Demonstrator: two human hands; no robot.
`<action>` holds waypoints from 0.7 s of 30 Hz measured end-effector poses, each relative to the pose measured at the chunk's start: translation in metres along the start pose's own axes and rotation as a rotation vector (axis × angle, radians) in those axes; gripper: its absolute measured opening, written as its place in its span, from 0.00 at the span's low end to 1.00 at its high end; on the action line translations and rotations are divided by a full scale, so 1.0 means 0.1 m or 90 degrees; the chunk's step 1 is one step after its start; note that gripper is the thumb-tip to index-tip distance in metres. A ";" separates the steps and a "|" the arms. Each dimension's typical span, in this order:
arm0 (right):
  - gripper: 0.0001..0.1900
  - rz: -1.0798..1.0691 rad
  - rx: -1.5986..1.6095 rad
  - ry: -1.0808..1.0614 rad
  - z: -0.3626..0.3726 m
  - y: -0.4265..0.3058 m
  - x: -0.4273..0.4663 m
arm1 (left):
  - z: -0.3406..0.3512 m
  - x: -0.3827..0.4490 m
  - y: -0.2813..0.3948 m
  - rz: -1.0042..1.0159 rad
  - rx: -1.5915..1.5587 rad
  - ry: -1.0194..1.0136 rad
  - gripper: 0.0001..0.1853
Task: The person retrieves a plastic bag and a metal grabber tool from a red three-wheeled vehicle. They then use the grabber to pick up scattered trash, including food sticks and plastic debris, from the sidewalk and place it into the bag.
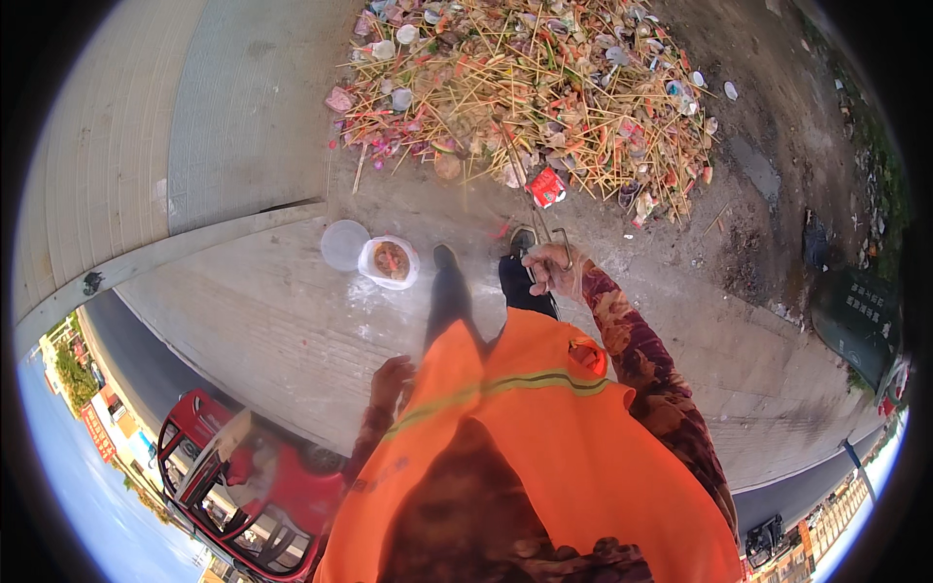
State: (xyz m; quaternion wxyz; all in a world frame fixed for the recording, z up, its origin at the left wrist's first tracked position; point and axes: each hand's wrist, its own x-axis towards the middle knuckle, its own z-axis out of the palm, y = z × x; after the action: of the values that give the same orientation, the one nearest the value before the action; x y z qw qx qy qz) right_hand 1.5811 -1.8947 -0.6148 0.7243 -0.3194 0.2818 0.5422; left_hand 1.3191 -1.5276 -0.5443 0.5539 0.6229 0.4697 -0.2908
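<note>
My right hand [555,270] grips long metal tongs [538,218], whose thin arms reach forward over the near edge of a waste pile [525,95]. Wooden skewers, melon rind, plastic cups and food scraps make up the heap. Close to the tongs' arms lies a crumpled red wrapper [547,187]; whether they touch it I cannot tell. My left hand [391,382] hangs beside the orange vest [539,408], fingers loosely bent, with nothing visible in it. Ahead of my left foot sits a white plastic tub [389,261] of reddish-brown food, next to a round translucent lid [345,245].
A red three-wheeled vehicle [299,481] stands on the left. Along the left runs a raised metal edge [175,251]. A dark green bin [854,324] bearing writing is at right, near a wet patch [756,169]. Loose litter [730,90] lies beside the heap.
</note>
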 end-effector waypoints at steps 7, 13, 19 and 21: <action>0.10 0.111 -0.092 0.180 -0.35 -0.14 -0.19 | 0.06 0.01 -0.04 -0.013 -0.046 0.005 0.15; 0.13 0.111 -0.439 0.277 -0.54 -0.38 0.01 | 0.10 -0.04 -0.01 -0.052 -0.064 -0.003 0.17; 0.17 -0.073 -0.860 0.214 -0.70 -0.90 0.73 | 0.16 -0.09 0.11 -0.084 -0.068 0.013 0.17; 0.18 -0.085 -0.952 0.269 -0.39 -1.23 0.84 | 0.16 -0.12 0.12 -0.100 -0.079 0.011 0.17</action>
State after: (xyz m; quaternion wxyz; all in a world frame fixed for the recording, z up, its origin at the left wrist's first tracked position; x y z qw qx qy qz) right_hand 1.7188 -1.8992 -0.6840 0.2786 -0.8356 -0.0469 0.4711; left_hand 1.3278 -1.5460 -0.5326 0.5629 0.5511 0.5390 -0.2982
